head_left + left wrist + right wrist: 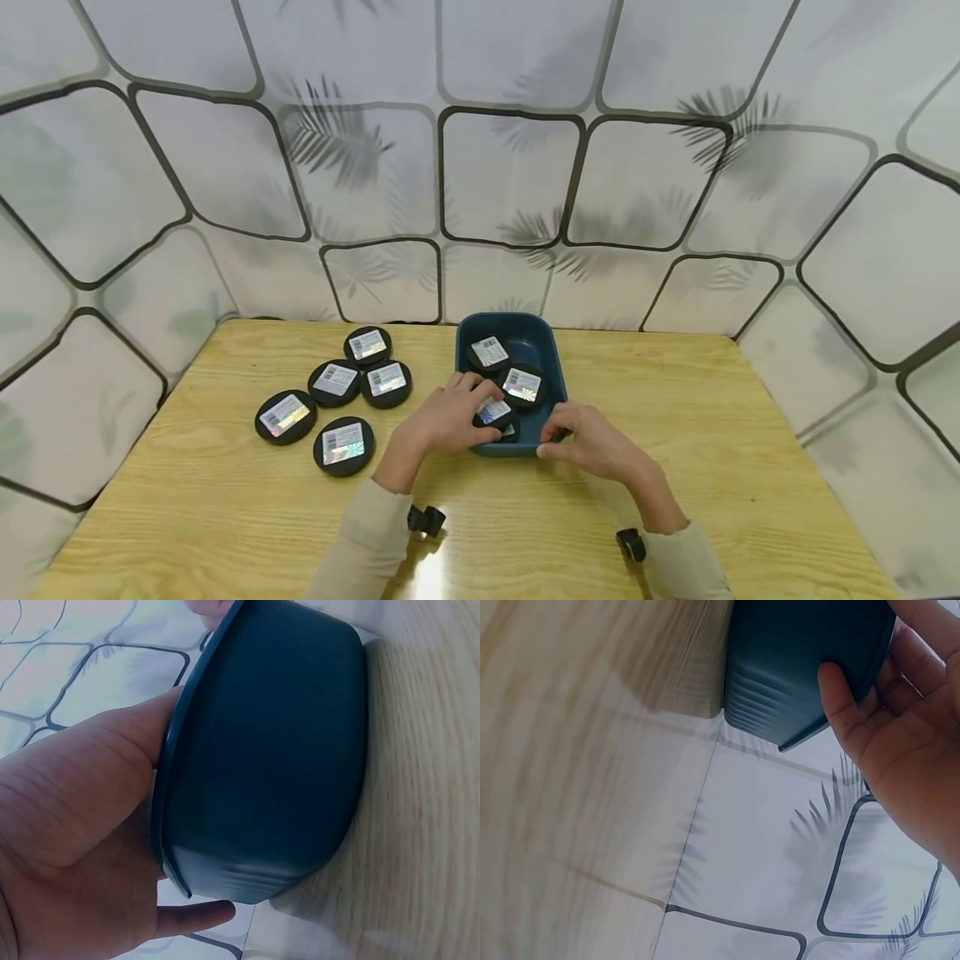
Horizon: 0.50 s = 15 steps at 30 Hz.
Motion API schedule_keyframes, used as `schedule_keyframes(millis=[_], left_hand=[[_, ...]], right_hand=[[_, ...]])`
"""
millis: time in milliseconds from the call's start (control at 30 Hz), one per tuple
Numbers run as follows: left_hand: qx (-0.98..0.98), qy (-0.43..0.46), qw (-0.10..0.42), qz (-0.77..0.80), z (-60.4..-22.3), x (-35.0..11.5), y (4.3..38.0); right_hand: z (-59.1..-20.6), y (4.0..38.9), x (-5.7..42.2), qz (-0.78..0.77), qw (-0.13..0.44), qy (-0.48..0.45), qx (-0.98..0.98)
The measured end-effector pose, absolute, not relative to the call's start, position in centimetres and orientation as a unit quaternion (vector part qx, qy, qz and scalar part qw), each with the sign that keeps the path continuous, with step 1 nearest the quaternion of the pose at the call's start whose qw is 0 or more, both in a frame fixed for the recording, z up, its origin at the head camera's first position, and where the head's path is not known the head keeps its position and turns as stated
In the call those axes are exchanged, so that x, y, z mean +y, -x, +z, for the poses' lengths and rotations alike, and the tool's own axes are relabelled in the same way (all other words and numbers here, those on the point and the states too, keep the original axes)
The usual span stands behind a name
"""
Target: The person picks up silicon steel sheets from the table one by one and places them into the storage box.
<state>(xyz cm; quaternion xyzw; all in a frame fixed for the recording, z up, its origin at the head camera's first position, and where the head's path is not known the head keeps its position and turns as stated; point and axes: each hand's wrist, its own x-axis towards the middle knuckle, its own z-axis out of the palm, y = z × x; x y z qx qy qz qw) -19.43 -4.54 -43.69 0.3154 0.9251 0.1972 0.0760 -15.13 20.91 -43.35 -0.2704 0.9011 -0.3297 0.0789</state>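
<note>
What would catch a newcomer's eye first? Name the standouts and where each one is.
The dark blue bin near the middle of the table's far edge draws the eye first: the left hand pinches one of its labelled black discs, while the right hand grips its near right corner. Five loose discs lie left of it. Behind, the pale backdrop shows bold dark outlines and leaf shapes.
</note>
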Motion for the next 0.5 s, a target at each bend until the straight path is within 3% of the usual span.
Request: schedule_keyframes(millis=[500], left_hand=[[0.927, -0.304, 0.079, 0.205, -43.63, -4.16, 19.4]], right_hand=[[-43.17, 14.95, 20.91, -0.324, 0.084, 0.264, 0.905]])
